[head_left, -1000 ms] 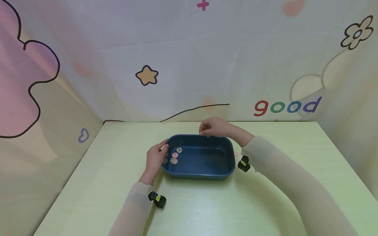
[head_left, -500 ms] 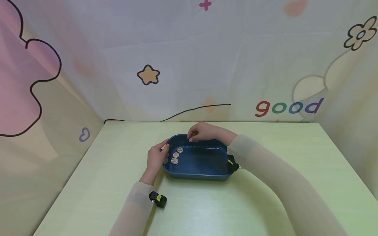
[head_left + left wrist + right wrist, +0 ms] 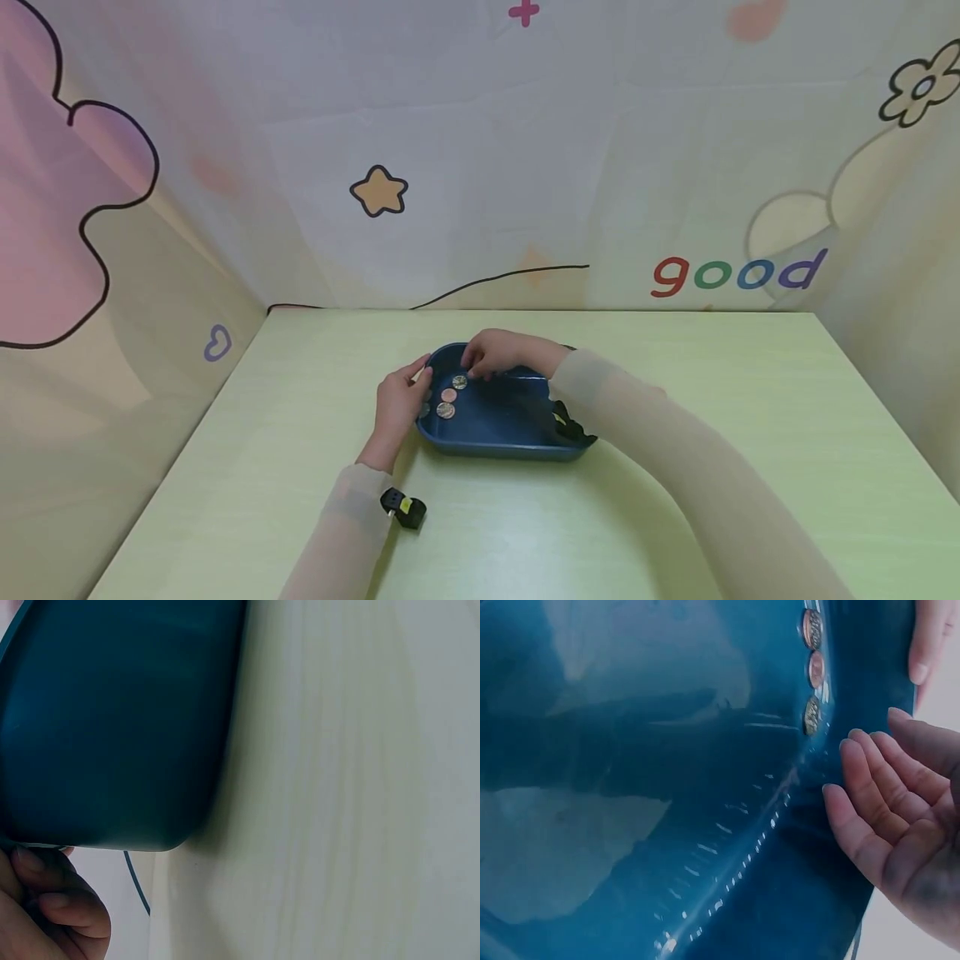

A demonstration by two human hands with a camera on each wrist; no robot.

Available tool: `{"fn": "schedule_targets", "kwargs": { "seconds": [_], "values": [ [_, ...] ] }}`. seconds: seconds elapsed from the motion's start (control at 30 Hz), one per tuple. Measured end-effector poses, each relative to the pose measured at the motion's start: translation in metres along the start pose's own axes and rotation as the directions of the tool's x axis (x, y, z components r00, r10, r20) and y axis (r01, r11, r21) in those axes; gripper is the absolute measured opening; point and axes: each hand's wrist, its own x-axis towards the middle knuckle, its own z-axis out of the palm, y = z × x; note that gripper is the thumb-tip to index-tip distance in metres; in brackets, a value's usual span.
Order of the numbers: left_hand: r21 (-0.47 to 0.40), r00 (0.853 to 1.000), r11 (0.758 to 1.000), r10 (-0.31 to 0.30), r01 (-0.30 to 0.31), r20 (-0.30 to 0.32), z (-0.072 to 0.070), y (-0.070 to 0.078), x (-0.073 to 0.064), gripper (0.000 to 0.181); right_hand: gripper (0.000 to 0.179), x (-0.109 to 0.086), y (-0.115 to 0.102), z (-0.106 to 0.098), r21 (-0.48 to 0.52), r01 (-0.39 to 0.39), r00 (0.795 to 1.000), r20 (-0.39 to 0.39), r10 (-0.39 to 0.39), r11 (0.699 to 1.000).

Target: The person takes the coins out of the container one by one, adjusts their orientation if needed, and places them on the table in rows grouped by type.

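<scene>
A dark blue rectangular tray [image 3: 502, 450] with rounded corners stands on the table. My left hand [image 3: 397, 406] grips its left end, thumb over the rim; curled fingers [image 3: 79, 911] show beside the tray's end in the left wrist view. Three coins lie near the left end inside: a silvery coin [image 3: 460, 382], a coppery coin [image 3: 448, 395] and another silvery coin [image 3: 446, 410]. My right hand [image 3: 498, 352] reaches in over the rear rim, close to the farthest coin. In the right wrist view its fingers [image 3: 870, 787] are loosely extended, with nothing visible between them and the thumb.
The pale green table [image 3: 262, 500] extends around the tray. A patterned cloth backdrop [image 3: 480, 167] rises behind and at both sides. Small black wrist cameras sit on both wrists, the left camera [image 3: 405, 508] above the table and the right camera [image 3: 572, 423] above the tray.
My right hand has moved left and down from the rear rim into the tray. The sleeve now covers pinkish discs seen earlier at the tray's right. My left hand keeps its grip.
</scene>
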Motion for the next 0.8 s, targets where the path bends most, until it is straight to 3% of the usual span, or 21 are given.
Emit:
{"fn": "schedule_targets", "kwargs": {
  "seconds": [0.23,0.8],
  "values": [
    [-0.008,1.0,1.0,0.008,-0.008,-0.006,0.0,0.0,0.0,0.037,0.035,0.009,-0.001,0.012,-0.016,-0.041,0.999,-0.008,0.041,0.999],
    [0.004,1.0,1.0,-0.018,0.018,0.011,-0.001,0.002,0.0,0.037,0.033,0.024,0.005,0.035,-0.044,-0.062,0.995,-0.078,0.058,0.997]
  ]
}}
